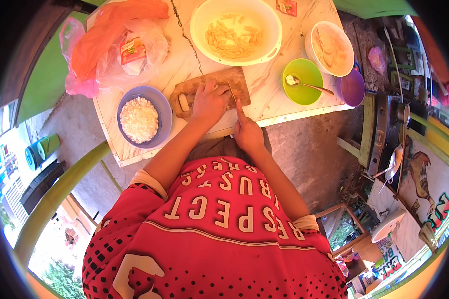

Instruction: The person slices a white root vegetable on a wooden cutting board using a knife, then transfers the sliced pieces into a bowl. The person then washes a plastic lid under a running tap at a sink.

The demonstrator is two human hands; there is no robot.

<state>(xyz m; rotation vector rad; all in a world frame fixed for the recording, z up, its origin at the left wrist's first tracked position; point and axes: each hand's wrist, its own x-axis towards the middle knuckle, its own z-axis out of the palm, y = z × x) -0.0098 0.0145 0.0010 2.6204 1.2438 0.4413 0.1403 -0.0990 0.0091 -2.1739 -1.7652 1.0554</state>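
On a wooden cutting board [243, 80], my left hand [210, 101] presses down on a small pale piece of food [221, 86], partly hidden by the fingers. My right hand [249, 132] grips a knife [232, 92], its forefinger laid along the handle and its blade just right of the left fingertips. A pale oblong piece [183, 102] lies at the board's left end. Beyond the board, a large pale basin [271, 48] holds many cut strips [234, 39] in liquid.
A purple-blue bowl of white crumbly food [165, 116] stands left. Plastic bags [97, 48] and a seasoning packet [133, 51] lie behind it. At right are a green bowl [310, 67] with a spoon [320, 89], a white bowl [344, 69] and a purple bowl [351, 89].
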